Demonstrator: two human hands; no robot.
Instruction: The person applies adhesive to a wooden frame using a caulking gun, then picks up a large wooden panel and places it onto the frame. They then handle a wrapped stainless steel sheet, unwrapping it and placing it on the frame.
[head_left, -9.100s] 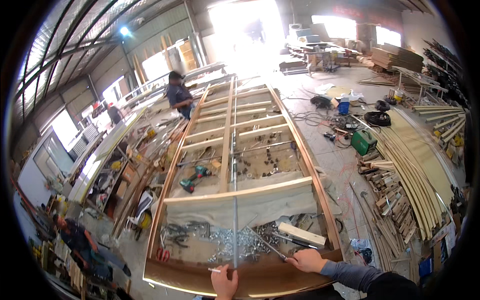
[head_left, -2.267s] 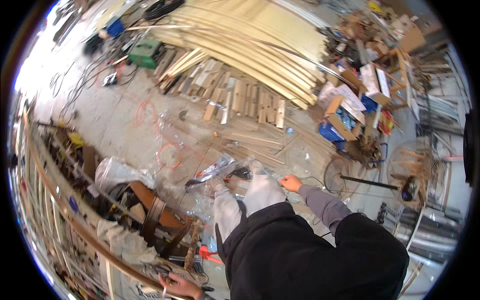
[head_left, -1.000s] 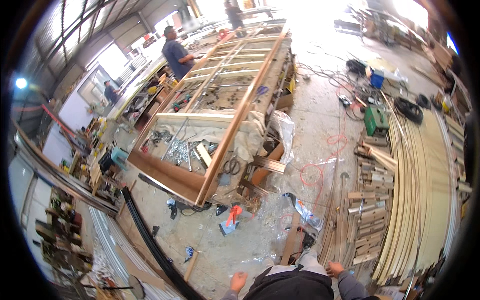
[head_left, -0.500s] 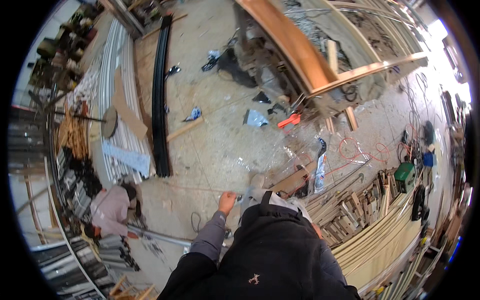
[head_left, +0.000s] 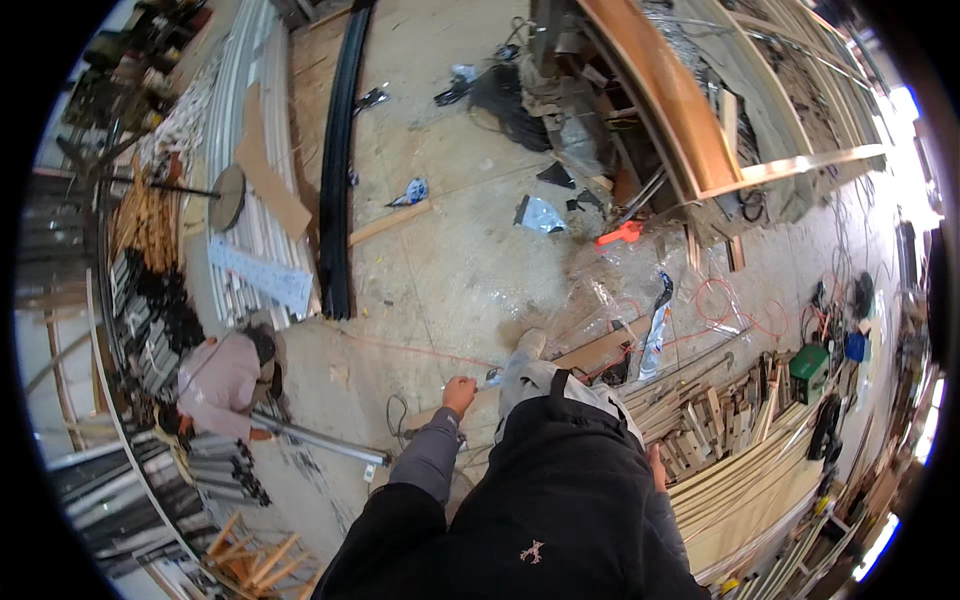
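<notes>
The person walks across the concrete floor (head_left: 450,270), left hand (head_left: 459,393) swinging at about eleven o'clock of the body, fingers curled around a thin pale rod (head_left: 452,385), though what it is I cannot tell. The right hand (head_left: 657,468) shows only at the hip's edge; its fingers are hidden. Stepping well here means watching the red cable (head_left: 420,352) underfoot and the clear plastic sheet (head_left: 610,290) at one o'clock.

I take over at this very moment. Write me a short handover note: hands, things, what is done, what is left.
Left hand: low beside the body, over the concrete floor; grip unclear.
Right hand: mostly hidden behind the jacket.
Wooden frame: upper right, neither hand touching it.
Orange tool: on the floor beside the frame.
Done: nothing visibly finished.
Left: probably any work at the frame.
</notes>
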